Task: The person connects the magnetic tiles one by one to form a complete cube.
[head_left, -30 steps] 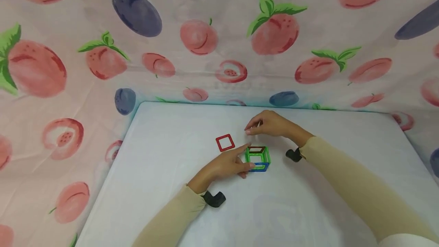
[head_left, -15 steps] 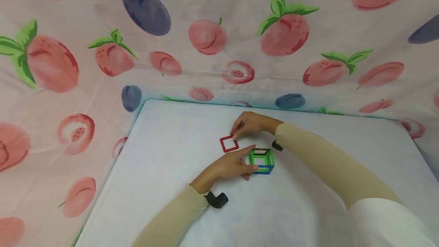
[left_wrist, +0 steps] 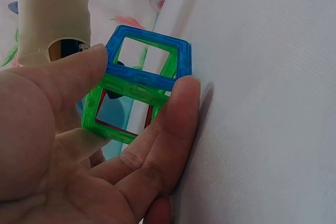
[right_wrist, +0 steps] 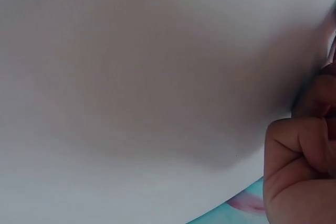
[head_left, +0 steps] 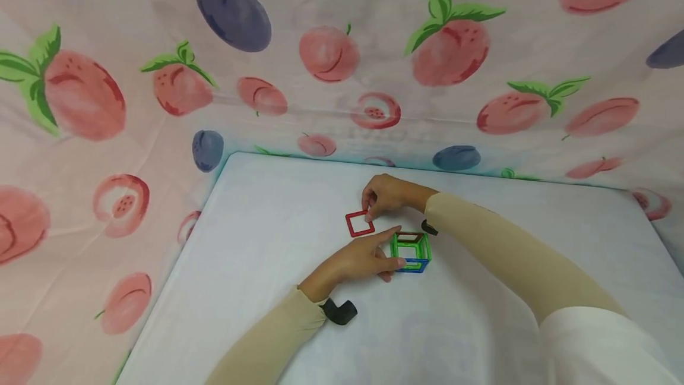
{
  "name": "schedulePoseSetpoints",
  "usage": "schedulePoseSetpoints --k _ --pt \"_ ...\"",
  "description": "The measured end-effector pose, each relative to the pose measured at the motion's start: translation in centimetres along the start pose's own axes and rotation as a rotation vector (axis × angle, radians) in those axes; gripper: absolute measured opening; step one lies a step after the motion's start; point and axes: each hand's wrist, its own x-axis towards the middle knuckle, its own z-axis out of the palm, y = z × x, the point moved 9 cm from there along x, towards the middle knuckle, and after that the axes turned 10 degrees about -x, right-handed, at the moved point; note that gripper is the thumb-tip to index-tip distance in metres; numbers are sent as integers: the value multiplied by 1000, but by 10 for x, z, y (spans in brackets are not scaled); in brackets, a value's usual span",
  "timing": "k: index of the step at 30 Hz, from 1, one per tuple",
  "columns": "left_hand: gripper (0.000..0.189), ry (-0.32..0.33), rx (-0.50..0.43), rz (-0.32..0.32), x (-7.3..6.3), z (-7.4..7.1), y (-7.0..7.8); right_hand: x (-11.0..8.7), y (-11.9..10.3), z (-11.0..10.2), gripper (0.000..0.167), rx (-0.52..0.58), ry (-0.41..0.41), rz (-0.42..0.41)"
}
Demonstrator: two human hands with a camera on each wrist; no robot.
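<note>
My left hand (head_left: 360, 258) holds a small open box of square magnetic tiles (head_left: 422, 248), green at the sides with blue at the front and red at the back. In the left wrist view, the thumb and fingers (left_wrist: 181, 108) sit on either side of the box's blue and green frames (left_wrist: 181, 59). Behind it to the left, a loose red square magnetic tile (head_left: 350, 226) lies on the table. My right hand (head_left: 386, 195) has its thumb and fingers at that tile's right corner, pinching it. The right wrist view catches only the curled fingers (right_wrist: 299, 150), the tile hidden.
A white-covered table (head_left: 267, 212) spreads around both hands. Behind it and to the left hangs a fruit-printed cloth (head_left: 256, 147). Black wrist camera mounts (head_left: 340, 312) stick out below both wrists.
My right hand has come left from behind the box to the red tile and now has its fingertips on it. The left hand stays on the box. The head view has shifted slightly.
</note>
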Motion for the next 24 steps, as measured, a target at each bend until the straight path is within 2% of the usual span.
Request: schedulePoseSetpoints --k 5,8,11,17,24 --pt "76 11 16 -8 0 0 0 -7 13 -1 17 -5 -19 -5" --pt "77 19 32 -6 0 0 1 -13 28 -3 18 41 -3 8" --pt "77 24 42 -13 0 -1 0 -24 47 -8 19 111 42 60" --pt "76 34 41 -30 1 -2 -3 -58 78 -20 17 260 132 191" --pt "78 37 35 -31 2 -1 -3 -102 89 -23 17 339 121 200"
